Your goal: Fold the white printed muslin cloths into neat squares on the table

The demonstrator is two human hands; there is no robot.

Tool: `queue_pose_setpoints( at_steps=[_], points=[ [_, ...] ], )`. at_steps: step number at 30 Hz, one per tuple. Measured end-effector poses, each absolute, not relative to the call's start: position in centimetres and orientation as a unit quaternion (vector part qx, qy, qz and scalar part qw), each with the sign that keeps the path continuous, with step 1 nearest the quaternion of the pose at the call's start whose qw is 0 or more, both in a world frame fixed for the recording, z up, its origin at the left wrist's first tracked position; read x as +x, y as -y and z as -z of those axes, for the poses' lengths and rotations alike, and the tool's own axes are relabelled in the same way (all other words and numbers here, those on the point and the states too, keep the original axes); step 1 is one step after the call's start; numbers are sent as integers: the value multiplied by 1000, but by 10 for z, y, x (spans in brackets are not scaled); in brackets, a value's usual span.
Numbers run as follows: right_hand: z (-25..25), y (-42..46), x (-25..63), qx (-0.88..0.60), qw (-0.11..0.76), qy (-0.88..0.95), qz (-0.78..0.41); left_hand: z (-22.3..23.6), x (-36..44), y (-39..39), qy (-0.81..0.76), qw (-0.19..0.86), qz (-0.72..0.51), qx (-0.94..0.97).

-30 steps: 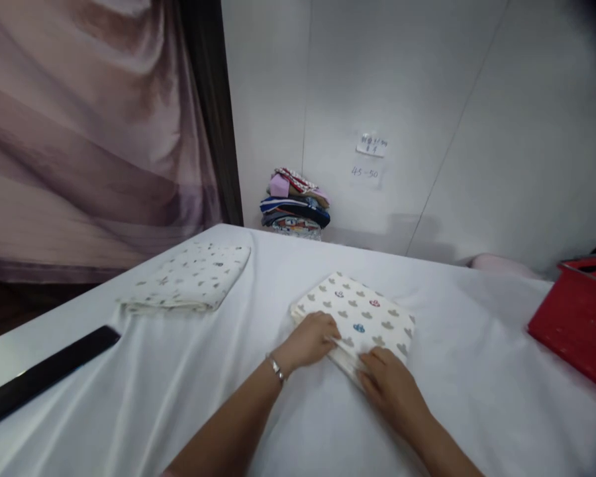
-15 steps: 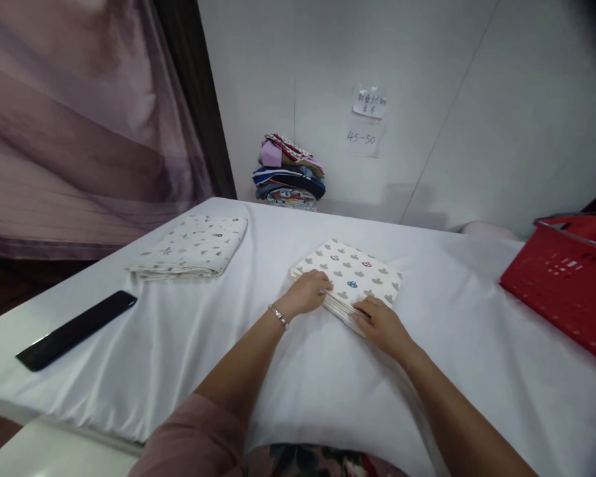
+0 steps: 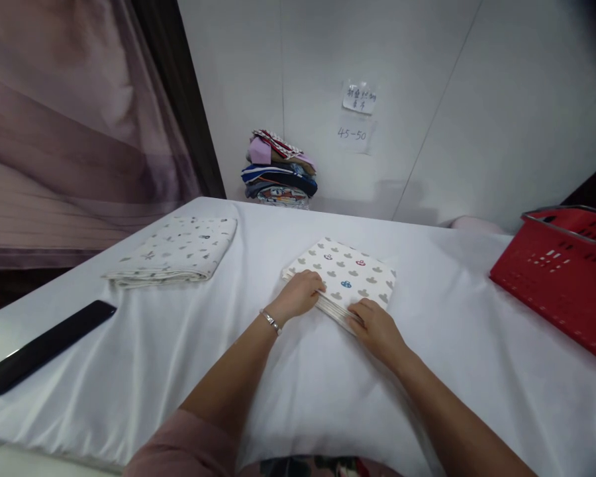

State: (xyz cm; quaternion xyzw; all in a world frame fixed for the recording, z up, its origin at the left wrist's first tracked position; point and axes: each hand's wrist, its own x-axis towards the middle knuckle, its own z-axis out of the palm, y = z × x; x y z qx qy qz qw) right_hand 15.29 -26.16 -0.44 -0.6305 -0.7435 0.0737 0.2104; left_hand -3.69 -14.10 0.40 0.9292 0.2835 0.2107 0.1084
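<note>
Lying folded in several layers at the middle of the white sheet (image 3: pixel 318 391), the cloth (image 3: pixel 350 268) shows grey mushroom shapes, with a few marked in red, blue and dark outline. Its layered edge faces the near side. The left hand (image 3: pixel 298 295) grips this edge toward its left end, fingers curled over the top layer. The right hand (image 3: pixel 376 324) grips the same edge farther right, fingers bent on the top. A short length of the edge is exposed between the hands. A bracelet (image 3: pixel 271 322) encircles the left wrist.

To the left, well apart, lies a second folded cloth (image 3: pixel 183 248) with a small scattered print. A flat black strip (image 3: pixel 49 344) lies nearer, at the left. A red basket (image 3: pixel 561 285) with a metal handle stands at the right. Beyond the far edge of the sheet rises a pile of fabrics (image 3: pixel 281 169); two paper notes (image 3: pixel 359 98) are fixed to the wall (image 3: pixel 412 66), the lower reading "45-50". A curtain (image 3: pixel 79 132) hangs at the far left.
</note>
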Motion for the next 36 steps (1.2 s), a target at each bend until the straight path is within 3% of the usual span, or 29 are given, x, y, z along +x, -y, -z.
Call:
queue_pose_setpoints(
  at_steps=[16, 27, 36],
  points=[
    [4, 262, 153, -631, 238, 736, -61, -1, -33, 147, -255, 82, -212, 940],
    [-2, 264, 149, -635, 151, 756, -45, 16, -44, 155, -243, 95, -250, 932],
    [-8, 261, 152, -628, 141, 762, -74, 20, -42, 155, -243, 98, -256, 930]
  ],
)
